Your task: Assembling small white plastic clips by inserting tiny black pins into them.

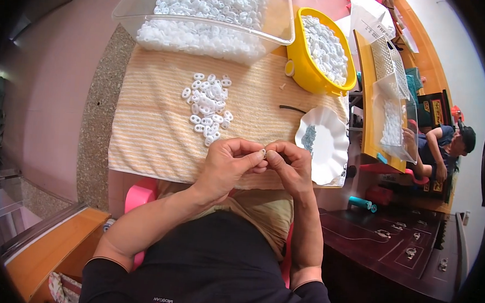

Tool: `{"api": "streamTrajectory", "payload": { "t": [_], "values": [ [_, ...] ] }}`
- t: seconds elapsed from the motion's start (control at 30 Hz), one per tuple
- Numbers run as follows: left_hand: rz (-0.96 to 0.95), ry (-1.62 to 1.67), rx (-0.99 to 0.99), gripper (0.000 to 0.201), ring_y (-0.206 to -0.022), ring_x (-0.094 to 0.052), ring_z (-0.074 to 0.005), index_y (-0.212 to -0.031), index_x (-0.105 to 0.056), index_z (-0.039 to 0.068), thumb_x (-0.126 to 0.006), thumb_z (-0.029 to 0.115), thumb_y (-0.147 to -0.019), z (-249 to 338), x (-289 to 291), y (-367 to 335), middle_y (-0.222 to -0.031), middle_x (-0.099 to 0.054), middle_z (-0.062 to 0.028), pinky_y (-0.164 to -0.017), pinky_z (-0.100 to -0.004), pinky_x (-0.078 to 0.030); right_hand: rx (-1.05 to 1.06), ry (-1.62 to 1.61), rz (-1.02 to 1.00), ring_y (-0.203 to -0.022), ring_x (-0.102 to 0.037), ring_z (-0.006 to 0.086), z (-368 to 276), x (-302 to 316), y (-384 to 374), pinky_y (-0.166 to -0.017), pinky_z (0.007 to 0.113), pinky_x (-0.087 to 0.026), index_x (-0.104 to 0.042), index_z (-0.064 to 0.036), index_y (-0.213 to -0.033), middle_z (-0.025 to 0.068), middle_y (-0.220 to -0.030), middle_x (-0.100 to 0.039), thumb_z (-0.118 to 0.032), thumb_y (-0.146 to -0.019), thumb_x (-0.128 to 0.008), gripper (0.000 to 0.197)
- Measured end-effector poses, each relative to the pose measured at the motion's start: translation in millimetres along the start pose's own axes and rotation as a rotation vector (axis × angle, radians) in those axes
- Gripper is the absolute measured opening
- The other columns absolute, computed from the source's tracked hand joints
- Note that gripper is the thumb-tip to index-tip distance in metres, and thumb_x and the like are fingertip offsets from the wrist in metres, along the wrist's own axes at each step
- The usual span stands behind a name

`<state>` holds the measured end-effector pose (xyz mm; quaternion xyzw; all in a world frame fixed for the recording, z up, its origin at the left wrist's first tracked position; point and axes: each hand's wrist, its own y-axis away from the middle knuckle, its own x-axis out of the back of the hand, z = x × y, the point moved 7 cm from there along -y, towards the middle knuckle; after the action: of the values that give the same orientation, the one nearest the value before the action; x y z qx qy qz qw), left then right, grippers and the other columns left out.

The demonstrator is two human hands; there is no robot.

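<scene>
My left hand [234,161] and my right hand [290,166] meet over the near edge of the striped cloth, thumbs and forefingers pinched tip to tip. Between them is something small and whitish, mostly covered by the fingers, too small to make out. Just beyond the left hand lies a loose heap of white oval plastic pieces [208,103], each with two holes. To the right of my right hand sits a white scalloped dish [330,156] with a small pile of tiny grey parts [309,137] in it.
A clear plastic bin [205,19] full of white pieces stands at the far side. Beside it is a yellow tub [298,55] of similar pieces. A short black strip [292,108] lies near the dish. At right, another person [443,145] sits by a clear box [394,126].
</scene>
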<state>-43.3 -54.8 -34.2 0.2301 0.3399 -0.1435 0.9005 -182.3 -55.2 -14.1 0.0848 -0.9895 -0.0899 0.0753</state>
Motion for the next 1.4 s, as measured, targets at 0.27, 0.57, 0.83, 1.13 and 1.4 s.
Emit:
{"api": "streamTrajectory", "payload": {
  "t": [0.27,0.57,0.83,1.13,1.4],
  "values": [
    [0.006,0.027,0.017,0.015,-0.079,-0.067,-0.0137,-0.102,-0.061,-0.004,-0.063,0.003,-0.088,-0.6,1.2,0.4,-0.091,-0.067,-0.0111,-0.074,-0.0254,-0.057,0.038,0.052,0.013,-0.077,-0.058,0.0073,-2.5,-2.5,1.5,-0.070,0.022,-0.051,-0.062,0.0039,-0.091,0.0035,-0.085,-0.063,-0.010,-0.095,-0.057,0.015],
    [-0.013,-0.018,-0.007,0.016,-0.078,-0.066,-0.0133,-0.102,-0.062,-0.004,-0.064,0.003,-0.088,2.4,-1.1,0.8,-0.090,-0.067,-0.0108,-0.074,-0.0250,-0.056,0.097,0.081,-0.004,-0.077,-0.059,0.0091,-5.3,-2.9,1.4,-0.068,0.023,-0.051,-0.062,0.0047,-0.089,0.0051,-0.085,-0.063,-0.010,-0.094,-0.058,0.016],
    [-0.028,0.001,0.030,0.015,-0.078,-0.066,-0.0125,-0.101,-0.063,-0.003,-0.064,0.005,-0.088,3.0,-2.1,0.1,-0.090,-0.067,-0.0097,-0.073,-0.0248,-0.056,0.034,-0.071,-0.018,-0.078,-0.061,0.0105,0.1,2.6,0.6,-0.070,0.024,-0.052,-0.064,0.0045,-0.094,0.0056,-0.086,-0.064,-0.013,-0.094,-0.058,0.018],
    [-0.023,0.042,0.063,0.014,-0.077,-0.066,-0.0125,-0.100,-0.062,-0.002,-0.064,0.005,-0.088,2.3,-0.3,-0.1,-0.089,-0.067,-0.0088,-0.072,-0.0247,-0.057,0.001,-0.168,-0.017,-0.080,-0.064,0.0123,9.5,7.4,0.7,-0.072,0.025,-0.054,-0.064,0.0041,-0.098,0.0082,-0.090,-0.067,-0.016,-0.091,-0.063,0.021],
    [-0.025,0.061,0.087,0.013,-0.078,-0.066,-0.0135,-0.099,-0.062,-0.002,-0.064,0.004,-0.088,2.0,0.3,-0.3,-0.090,-0.066,-0.0088,-0.073,-0.0264,-0.057,-0.007,-0.261,0.027,-0.079,-0.064,0.0134,9.7,10.2,1.8,-0.071,0.025,-0.054,-0.063,0.0040,-0.098,0.0089,-0.091,-0.067,-0.012,-0.089,-0.066,0.018]
  ]
}}
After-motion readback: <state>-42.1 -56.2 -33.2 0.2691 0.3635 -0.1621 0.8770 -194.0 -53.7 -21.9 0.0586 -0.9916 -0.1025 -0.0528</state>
